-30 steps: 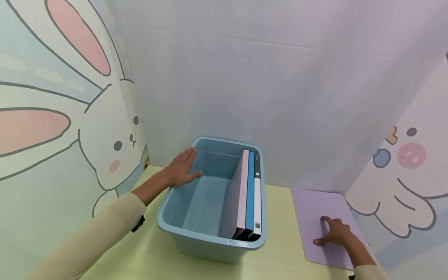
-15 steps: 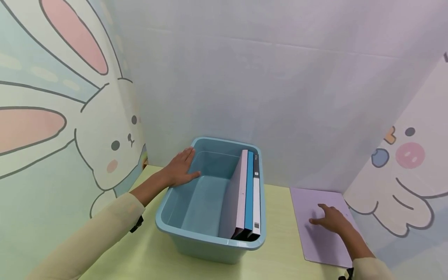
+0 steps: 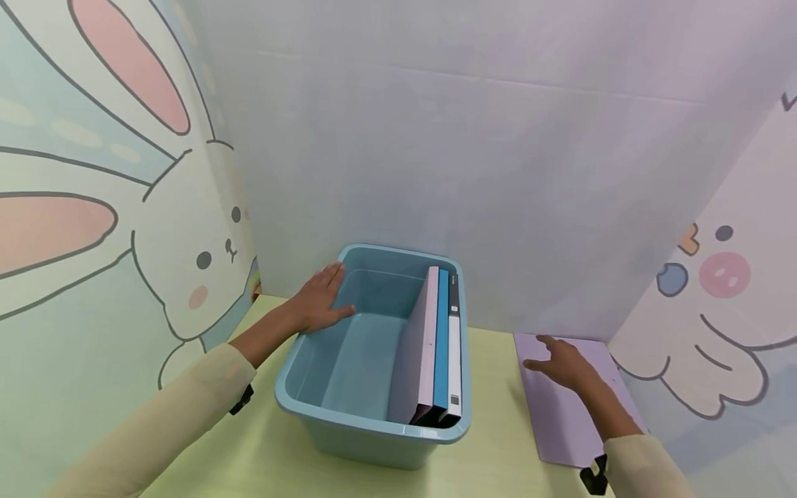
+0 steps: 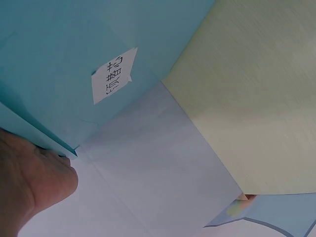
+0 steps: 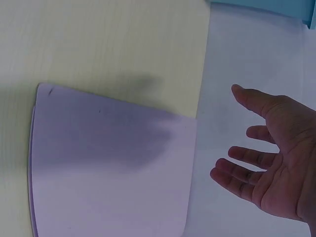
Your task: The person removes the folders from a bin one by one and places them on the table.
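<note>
A blue plastic bin (image 3: 373,449) stands on the table, its left rim under my left hand (image 3: 316,304), whose fingers lie along the edge with the thumb over the inside. Three binders stand upright along the bin's right wall: a pale pink one (image 3: 412,366), a blue one (image 3: 441,332) and a white and black one (image 3: 455,353). On the right, a flat purple folder (image 3: 557,422) lies on the table. Above its far part hovers my right hand (image 3: 565,365), fingers spread and holding nothing; the right wrist view shows its palm raised off the folder.
A white label with handwriting (image 4: 113,76) is stuck on the bin's outer side. Behind the table (image 3: 498,387) hangs a pale lilac curtain (image 3: 436,152). Cartoon-printed cloths, a rabbit (image 3: 193,249) at left and another animal (image 3: 725,318) at right, enclose the sides.
My right hand has risen off the purple folder and moved away toward its far left corner. The left hand stays on the bin's rim, and the binders have not moved.
</note>
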A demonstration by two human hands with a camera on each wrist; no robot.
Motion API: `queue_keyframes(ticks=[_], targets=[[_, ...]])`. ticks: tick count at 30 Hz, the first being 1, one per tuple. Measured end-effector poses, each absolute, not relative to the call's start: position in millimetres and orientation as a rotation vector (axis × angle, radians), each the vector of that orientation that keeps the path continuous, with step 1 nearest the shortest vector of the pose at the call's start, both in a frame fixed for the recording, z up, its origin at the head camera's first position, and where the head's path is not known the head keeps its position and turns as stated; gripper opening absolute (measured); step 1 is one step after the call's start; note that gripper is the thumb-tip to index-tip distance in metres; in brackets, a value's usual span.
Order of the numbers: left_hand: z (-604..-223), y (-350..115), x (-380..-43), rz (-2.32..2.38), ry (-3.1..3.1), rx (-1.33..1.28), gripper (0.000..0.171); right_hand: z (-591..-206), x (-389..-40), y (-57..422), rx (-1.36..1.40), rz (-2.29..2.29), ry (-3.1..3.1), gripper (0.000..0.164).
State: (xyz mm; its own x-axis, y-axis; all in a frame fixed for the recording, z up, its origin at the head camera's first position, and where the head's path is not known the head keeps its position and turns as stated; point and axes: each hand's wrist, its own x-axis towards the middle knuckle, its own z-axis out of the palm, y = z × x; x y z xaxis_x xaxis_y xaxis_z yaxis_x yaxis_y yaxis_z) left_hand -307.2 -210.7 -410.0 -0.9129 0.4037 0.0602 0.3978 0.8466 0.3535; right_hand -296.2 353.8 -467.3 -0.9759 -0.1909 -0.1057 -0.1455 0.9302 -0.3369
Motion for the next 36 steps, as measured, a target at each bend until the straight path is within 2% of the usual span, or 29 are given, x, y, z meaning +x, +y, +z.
queue_keyframes(ticks=[21, 36], targets=[[-411, -214, -308, 0.566, 3.016, 0.693, 0.096, -424, -307, 260, -0.345, -0.768, 2.945, 0.073], [-410, -212, -306, 0.573, 3.010, 0.663, 0.097, -387, -308, 213, -0.484, -0.949, 3.040, 0.069]])
